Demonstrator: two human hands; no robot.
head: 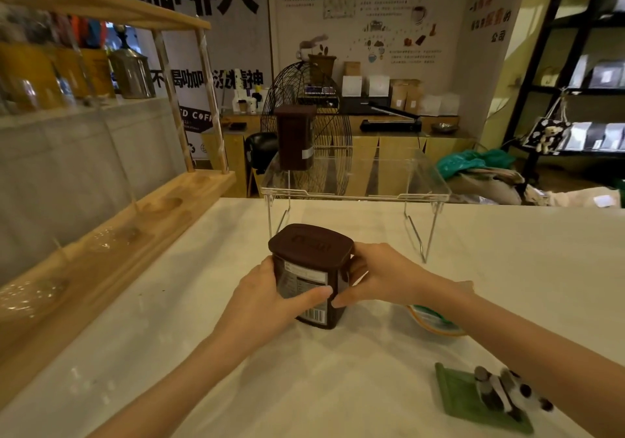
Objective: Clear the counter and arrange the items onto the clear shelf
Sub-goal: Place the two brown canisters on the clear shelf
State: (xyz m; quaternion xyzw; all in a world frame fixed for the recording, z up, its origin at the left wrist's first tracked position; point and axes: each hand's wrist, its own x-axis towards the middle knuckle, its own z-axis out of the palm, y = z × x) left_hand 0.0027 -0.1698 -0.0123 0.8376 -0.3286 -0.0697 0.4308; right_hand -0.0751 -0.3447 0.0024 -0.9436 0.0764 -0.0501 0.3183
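A dark brown lidded canister (pixel 311 255) with a white label stands on the white counter (pixel 338 387) in front of me. My left hand (pixel 270 297) wraps its left side and front, and my right hand (pixel 378 273) grips its right side. Behind it stands the clear shelf (pixel 424 195) on thin wire legs. A second brown canister (pixel 295 138) stands upright on the shelf's left end. The rest of the shelf top is bare.
A roll of tape (pixel 436 322) lies on the counter under my right forearm. A green tray (pixel 456 400) with a small panda figure (pixel 507 393) sits at the near right. A wooden rack (pixel 111 228) with round hollows runs along the left.
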